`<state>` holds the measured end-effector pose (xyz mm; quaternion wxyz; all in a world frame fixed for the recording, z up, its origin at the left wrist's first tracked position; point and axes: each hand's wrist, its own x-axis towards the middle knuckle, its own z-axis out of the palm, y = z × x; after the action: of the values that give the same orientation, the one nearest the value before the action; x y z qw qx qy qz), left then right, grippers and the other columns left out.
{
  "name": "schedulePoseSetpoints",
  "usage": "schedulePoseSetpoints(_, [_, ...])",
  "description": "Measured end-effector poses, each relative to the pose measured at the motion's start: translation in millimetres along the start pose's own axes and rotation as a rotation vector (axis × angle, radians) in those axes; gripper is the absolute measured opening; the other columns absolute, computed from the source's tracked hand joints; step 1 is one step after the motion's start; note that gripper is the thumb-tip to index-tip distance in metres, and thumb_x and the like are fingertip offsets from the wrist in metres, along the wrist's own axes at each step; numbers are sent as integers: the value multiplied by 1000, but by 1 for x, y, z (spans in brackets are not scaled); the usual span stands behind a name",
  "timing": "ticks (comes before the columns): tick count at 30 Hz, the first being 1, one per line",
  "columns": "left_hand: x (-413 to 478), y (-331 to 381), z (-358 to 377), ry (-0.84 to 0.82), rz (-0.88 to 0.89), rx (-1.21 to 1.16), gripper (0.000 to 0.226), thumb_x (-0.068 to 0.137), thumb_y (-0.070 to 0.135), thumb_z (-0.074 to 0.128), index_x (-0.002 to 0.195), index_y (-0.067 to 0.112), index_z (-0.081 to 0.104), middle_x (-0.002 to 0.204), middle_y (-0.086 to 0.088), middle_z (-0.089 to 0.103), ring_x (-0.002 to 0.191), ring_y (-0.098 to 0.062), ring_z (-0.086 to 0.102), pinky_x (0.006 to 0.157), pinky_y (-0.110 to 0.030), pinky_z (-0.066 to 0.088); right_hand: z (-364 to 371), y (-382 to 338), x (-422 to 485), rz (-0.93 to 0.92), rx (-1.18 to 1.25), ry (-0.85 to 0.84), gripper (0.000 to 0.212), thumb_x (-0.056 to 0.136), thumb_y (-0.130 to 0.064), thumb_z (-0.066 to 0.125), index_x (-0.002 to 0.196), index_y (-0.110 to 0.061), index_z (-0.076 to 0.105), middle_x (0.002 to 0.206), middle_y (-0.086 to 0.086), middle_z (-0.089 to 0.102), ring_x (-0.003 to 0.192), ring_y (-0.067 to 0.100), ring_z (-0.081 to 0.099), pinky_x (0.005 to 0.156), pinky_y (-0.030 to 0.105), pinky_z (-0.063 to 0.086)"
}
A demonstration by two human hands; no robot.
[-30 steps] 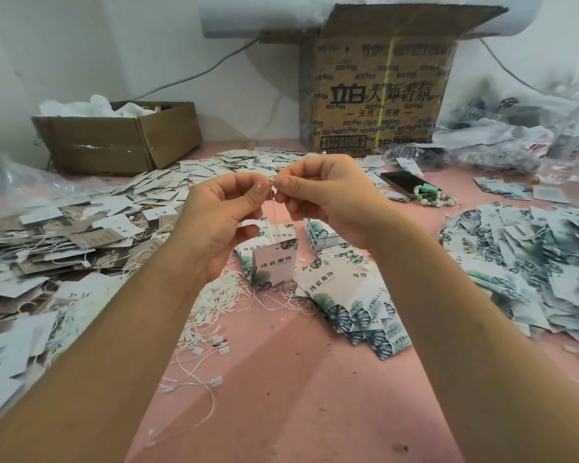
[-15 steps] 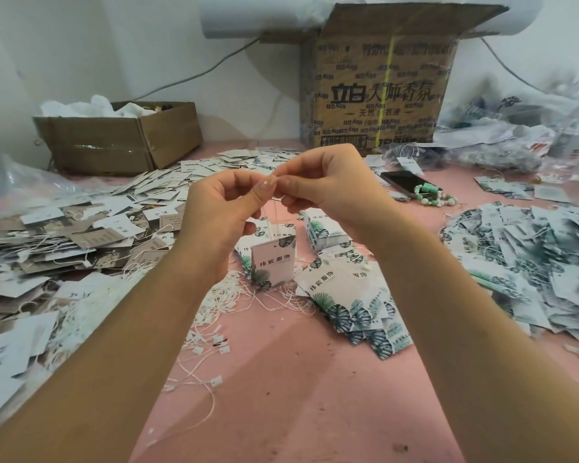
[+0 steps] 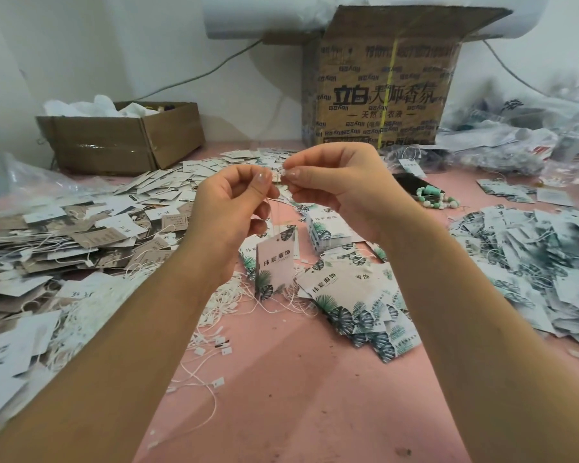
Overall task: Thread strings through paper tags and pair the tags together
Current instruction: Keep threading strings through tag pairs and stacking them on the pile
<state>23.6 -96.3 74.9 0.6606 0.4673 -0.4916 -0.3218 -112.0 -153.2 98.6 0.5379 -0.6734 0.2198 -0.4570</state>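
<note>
Pink tabletop point(image 3: 281, 389) spreads under my arms, with two cardboard boxes against the white wall: a low one point(image 3: 121, 145) on the left and a tall printed one point(image 3: 381, 95) further back. Both my hands are raised over it, fingers curled in. My left hand point(image 3: 231, 208) pinches a thin white string point(image 3: 273, 208) between thumb and forefinger. My right hand point(image 3: 341, 192) pinches the string's top end, its fingertips just beside my left thumb. One leaf-printed tag point(image 3: 274, 265) hangs from the string below my left hand; whether a second hangs behind it I cannot tell. Loose tags lie in three heaps, too many to count: left point(image 3: 81, 235), middle point(image 3: 348, 295) and right point(image 3: 532, 262). One tangle of spare strings point(image 3: 221, 309) lies beneath my left wrist.
</note>
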Motion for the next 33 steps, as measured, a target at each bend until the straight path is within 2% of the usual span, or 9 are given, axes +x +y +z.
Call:
schedulePoseSetpoints(3, [0, 0, -1, 9, -1, 17, 14, 93, 19, 55, 79, 17, 59, 58, 13, 61, 49, -2, 48, 45, -16, 41, 0, -1, 0, -6, 22, 10, 7, 78, 5, 64, 79, -2, 67, 62, 3, 67, 57, 11, 62, 60, 20, 54])
schedulePoseSetpoints(8, [1, -1, 0, 0, -8, 38, 15, 93, 21, 55, 79, 19, 59, 67, 10, 60, 52, -2, 49, 47, -17, 41, 1, -1, -1, -29, -37, 18, 15, 77, 9, 64, 81, -6, 63, 66, 5, 65, 57, 13, 61, 60, 22, 55])
schedulePoseSetpoints(11, [1, -1, -1, -31, -19, 59, 15, 94, 21, 53, 80, 20, 58, 64, 16, 63, 50, -2, 49, 47, -17, 41, 1, -1, 0, -35, -87, 16, 15, 78, 9, 63, 83, -5, 64, 69, 5, 65, 59, 11, 61, 63, 22, 55])
schedulePoseSetpoints(15, [0, 0, -1, -96, -25, 65, 18, 95, 18, 52, 78, 19, 55, 62, 12, 64, 45, -3, 42, 43, -15, 35, 2, 0, 0, -48, -175, 7, 14, 81, 7, 61, 83, -6, 66, 70, 7, 64, 64, 13, 60, 65, 21, 53])
schedulePoseSetpoints(18, [-1, 0, -1, -110, -17, 24, 19, 96, 15, 50, 77, 16, 54, 57, 11, 58, 44, -5, 35, 40, -13, 28, 4, 0, 0, -58, -226, 3, 13, 83, 6, 59, 84, -5, 65, 68, 6, 61, 59, 9, 56, 61, 18, 52])
schedulePoseSetpoints(22, [0, 1, -1, -114, -13, 22, 19, 95, 14, 50, 77, 16, 55, 56, 11, 55, 43, -4, 33, 39, -14, 28, 8, -1, 1, -105, -340, 11, 6, 86, 2, 58, 83, -2, 63, 63, 4, 56, 53, 8, 50, 52, 18, 47])
schedulePoseSetpoints(33, [0, 0, -2, -90, -8, 73, 20, 96, 14, 50, 78, 16, 56, 55, 12, 56, 44, -4, 35, 41, -14, 29, 12, 0, 2, -121, -435, 22, 18, 90, -6, 56, 74, -15, 57, 62, 1, 57, 51, 8, 51, 54, 22, 49])
